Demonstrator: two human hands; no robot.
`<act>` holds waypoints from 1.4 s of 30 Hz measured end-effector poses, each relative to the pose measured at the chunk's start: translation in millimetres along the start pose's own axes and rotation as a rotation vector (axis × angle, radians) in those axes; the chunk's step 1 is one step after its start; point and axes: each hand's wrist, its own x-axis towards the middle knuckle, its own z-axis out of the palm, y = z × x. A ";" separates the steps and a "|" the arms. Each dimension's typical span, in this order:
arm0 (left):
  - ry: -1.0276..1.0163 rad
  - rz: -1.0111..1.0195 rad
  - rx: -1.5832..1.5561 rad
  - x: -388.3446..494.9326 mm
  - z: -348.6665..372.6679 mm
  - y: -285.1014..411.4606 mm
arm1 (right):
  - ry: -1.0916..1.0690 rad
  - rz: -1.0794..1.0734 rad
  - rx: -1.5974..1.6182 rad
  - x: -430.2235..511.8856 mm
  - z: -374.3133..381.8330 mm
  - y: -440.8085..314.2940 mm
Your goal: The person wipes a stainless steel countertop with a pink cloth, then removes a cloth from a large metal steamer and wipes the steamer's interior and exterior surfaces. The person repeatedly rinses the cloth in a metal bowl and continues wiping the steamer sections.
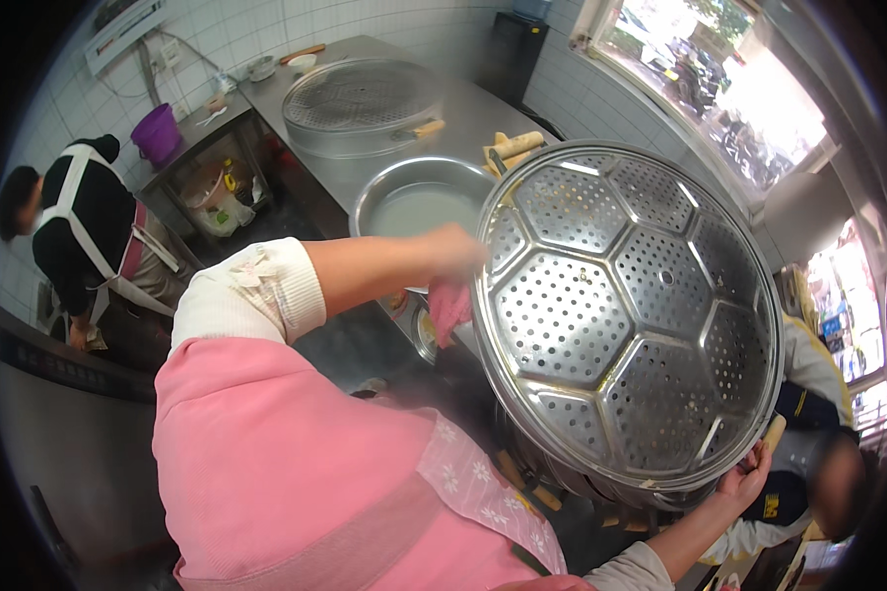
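Observation:
A round perforated stainless-steel steamer tier (pixel 665 278) is tilted in front of me, with its holed panels facing the camera. My right hand (pixel 743 480) grips its lower right edge beside a wooden handle (pixel 775 433). At the opposite rim is my left hand (pixel 454 250), blurred and closed. A pink cloth (pixel 449 306) hangs from beneath it, and the fingers are mostly hidden. Behind that arm stands a wide metal basin (pixel 429 210) of cloudy liquid. Below the tilted tier, more steamer tiers (pixel 562 473) with wooden handles are partly hidden.
Another steamer tier (pixel 362 103) lies on the steel counter (pixel 347 52). Wooden handles (pixel 514 148) show behind the rim. A purple bucket (pixel 157 133) stands on a side counter. One person (pixel 89 214) bends at left; another (pixel 798 443) is close by at right.

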 end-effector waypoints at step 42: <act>0.613 -0.260 -0.248 -0.6 137.3 18.4 | -0.193 0.215 0.421 239.8 -86.8 200.2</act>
